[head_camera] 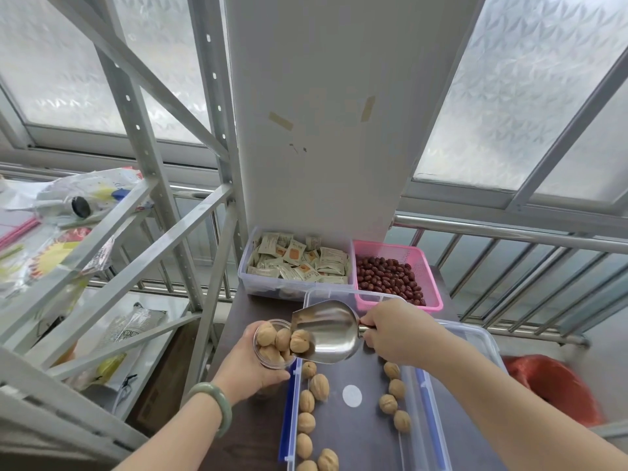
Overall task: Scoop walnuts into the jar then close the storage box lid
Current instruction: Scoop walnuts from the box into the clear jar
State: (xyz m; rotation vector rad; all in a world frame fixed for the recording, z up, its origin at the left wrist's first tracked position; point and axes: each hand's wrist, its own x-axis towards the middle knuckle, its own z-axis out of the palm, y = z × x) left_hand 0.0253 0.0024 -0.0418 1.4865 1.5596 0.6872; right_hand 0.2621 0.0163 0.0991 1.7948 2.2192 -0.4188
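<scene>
My left hand (249,367) grips a clear jar (268,326), tilted toward me and holding several walnuts (266,336). My right hand (396,333) holds a metal scoop (331,329) by its handle, its mouth tipped against the jar's rim. One walnut (299,340) sits at the scoop's lip. Below lies the clear storage box (424,396) with blue latches, open, with several loose walnuts (319,386) along its left and right sides. Its lid is not clearly seen.
Behind the box stand a clear tub of white snack packets (295,261) and a pink basket of red dates (394,277), against a white pillar. A grey metal shelf frame (142,232) with bags fills the left. A railing (509,232) and a red bag (557,385) are on the right.
</scene>
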